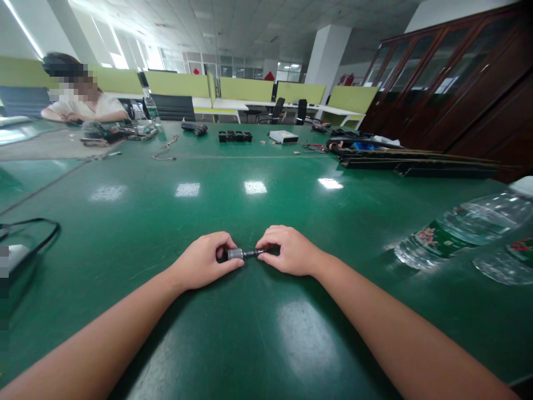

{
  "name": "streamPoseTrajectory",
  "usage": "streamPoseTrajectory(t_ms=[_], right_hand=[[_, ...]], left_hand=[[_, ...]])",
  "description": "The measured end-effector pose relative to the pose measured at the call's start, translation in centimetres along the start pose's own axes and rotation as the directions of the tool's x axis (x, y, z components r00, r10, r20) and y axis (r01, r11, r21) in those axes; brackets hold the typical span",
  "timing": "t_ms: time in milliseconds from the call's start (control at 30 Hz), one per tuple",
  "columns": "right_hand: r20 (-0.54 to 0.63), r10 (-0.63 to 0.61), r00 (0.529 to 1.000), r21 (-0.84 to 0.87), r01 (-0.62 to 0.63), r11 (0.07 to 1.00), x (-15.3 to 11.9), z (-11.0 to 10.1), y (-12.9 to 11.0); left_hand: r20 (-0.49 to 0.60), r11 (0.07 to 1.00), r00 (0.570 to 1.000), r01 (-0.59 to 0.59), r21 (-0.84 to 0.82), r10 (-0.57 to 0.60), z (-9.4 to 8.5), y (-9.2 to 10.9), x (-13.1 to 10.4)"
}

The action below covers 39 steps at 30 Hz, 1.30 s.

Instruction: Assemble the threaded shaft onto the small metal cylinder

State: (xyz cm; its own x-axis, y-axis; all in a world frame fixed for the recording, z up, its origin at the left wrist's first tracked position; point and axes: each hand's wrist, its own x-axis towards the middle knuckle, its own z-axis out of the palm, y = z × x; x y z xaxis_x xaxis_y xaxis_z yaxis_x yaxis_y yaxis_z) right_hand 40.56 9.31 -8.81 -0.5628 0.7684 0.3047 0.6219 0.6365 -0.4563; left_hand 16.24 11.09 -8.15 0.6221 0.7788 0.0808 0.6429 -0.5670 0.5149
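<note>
A small grey cylindrical part with a thin dark shaft point(235, 254) lies level between my hands, low over the green table point(233, 333). My left hand point(203, 260) is closed on its thicker grey end, thumb and fingers pinching it. At the other end, my right hand point(291, 250) pinches the tip of the dark shaft between thumb and fingertips. Its exact kind is too small to make out, and the fingers cover both ends.
Two clear water bottles point(453, 236) stand at the right. A black cable point(37, 221) curves in from the left. Toward the far side are a black slotted block point(235, 136), a white box point(283, 136) and long dark strips point(416, 160). Another person point(83, 103) sits at the far left.
</note>
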Motion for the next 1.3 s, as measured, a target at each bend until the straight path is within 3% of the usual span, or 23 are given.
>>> streamPoseTrajectory(t_ms=[300,767,1300], right_hand=[[-0.047,0.067,0.997,0.271,-0.052,0.961,0.4,1.8,-0.1],[-0.004,-0.02,1.0,0.106,0.02,0.994,0.6,1.4,-0.6],[-0.025,-0.06,0.998,0.145,0.063,0.987,1.1,1.9,0.0]], left_hand=[[0.002,1.0,1.0,0.009,-0.002,-0.009,0.1,-0.1,0.2],[0.019,0.999,0.999,0.026,-0.025,-0.025,0.1,0.1,0.4],[0.03,1.0,0.999,0.012,0.003,-0.012,0.1,-0.2,0.3]])
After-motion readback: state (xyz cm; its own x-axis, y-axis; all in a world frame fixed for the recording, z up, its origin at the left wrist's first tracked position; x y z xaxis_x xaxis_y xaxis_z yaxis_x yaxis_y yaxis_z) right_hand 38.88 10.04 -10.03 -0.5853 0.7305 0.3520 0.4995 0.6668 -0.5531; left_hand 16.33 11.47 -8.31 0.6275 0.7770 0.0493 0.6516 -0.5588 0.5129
